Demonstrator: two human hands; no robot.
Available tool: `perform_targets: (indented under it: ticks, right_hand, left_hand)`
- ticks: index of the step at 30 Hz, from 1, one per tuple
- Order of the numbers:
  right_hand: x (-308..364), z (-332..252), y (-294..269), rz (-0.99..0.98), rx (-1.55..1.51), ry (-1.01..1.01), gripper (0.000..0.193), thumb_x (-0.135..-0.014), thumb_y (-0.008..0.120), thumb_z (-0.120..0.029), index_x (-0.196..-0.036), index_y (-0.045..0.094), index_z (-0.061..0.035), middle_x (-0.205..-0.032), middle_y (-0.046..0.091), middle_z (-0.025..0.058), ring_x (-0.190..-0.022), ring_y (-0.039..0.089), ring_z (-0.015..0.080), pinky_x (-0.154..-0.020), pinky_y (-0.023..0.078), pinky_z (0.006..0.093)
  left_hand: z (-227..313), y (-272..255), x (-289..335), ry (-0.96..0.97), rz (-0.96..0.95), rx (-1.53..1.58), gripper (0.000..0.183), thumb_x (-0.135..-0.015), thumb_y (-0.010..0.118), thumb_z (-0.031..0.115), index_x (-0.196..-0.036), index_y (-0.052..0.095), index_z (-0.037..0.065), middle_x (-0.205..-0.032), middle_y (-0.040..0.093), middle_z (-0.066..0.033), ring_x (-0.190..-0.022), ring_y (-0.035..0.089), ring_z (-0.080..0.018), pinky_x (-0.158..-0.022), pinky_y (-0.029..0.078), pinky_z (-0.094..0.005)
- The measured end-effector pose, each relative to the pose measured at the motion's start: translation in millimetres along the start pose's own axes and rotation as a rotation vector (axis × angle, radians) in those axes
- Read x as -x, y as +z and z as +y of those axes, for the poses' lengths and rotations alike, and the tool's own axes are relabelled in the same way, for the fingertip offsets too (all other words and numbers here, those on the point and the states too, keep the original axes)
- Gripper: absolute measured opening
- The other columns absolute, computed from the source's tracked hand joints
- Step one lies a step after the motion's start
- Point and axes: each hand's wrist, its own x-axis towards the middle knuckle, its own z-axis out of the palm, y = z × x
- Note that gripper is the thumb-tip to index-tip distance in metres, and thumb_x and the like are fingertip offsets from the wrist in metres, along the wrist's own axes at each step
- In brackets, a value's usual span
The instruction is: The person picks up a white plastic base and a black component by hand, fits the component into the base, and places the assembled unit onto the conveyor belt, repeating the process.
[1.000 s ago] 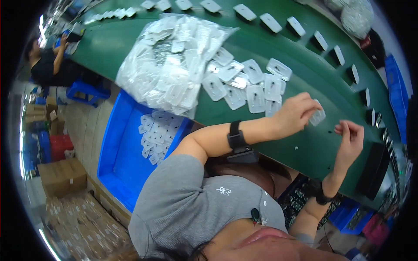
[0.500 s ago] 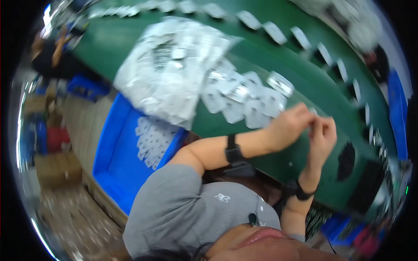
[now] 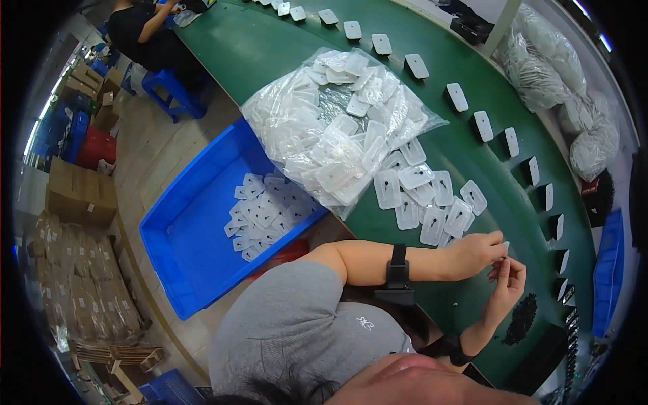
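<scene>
My left hand [image 3: 478,256] pinches a small whitish piece [image 3: 506,246], mostly hidden by the fingers. Just below it, my right hand [image 3: 507,286] has its fingers pressed together close to the left fingertips; whatever they hold is too small to make out. Beside the left hand lie loose translucent white plastic plates [image 3: 433,225], several with a dark mark in the middle. A heap of tiny black parts [image 3: 520,320] sits on the green table [image 3: 432,297] near my right wrist. A large clear bag [image 3: 324,145] full of similar white plates lies farther left.
A blue bin [image 3: 182,243] at the left holds more white plates. White-topped black pieces [image 3: 456,98] stand in a curved row along the far side. Stuffed clear bags [image 3: 540,67] lie beyond. A co-worker [image 3: 138,30] sits at the far left, near a blue stool [image 3: 172,94].
The view has shifted and sharpened, so the table and bag appear farther right and lower. Both hands stay together with fingers pinched; the left fingers still hold the whitish piece.
</scene>
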Motion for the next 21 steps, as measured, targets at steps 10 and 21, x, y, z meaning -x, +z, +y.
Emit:
perform_targets:
  ticks: [10, 21]
  right_hand:
    - [19, -8, -10, 0.021, 0.011, 0.081, 0.010, -0.094, 0.058, -0.011, -0.093, 0.057, -0.0010, -0.078, 0.058, 0.0021, -0.064, 0.050, 0.0062, -0.057, 0.036, 0.0179]
    - [27, -2, -3, 0.296, 0.129, -0.051, 0.010, -0.092, 0.061, -0.013, -0.093, 0.059, -0.0035, -0.077, 0.055, -0.0014, -0.064, 0.046, 0.0038, -0.055, 0.034, 0.0169]
  left_hand:
    - [5, 6, 7, 0.068, -0.053, -0.005, 0.012, -0.081, 0.059, 0.007, -0.090, 0.051, 0.003, -0.080, 0.046, -0.0121, -0.069, 0.057, -0.0316, -0.058, 0.047, -0.0384]
    - [3, 19, 6, -0.550, 0.110, 0.883, 0.013, -0.085, 0.059, 0.002, -0.078, 0.048, -0.001, -0.070, 0.057, -0.0096, -0.056, 0.062, -0.0157, -0.050, 0.050, -0.0284]
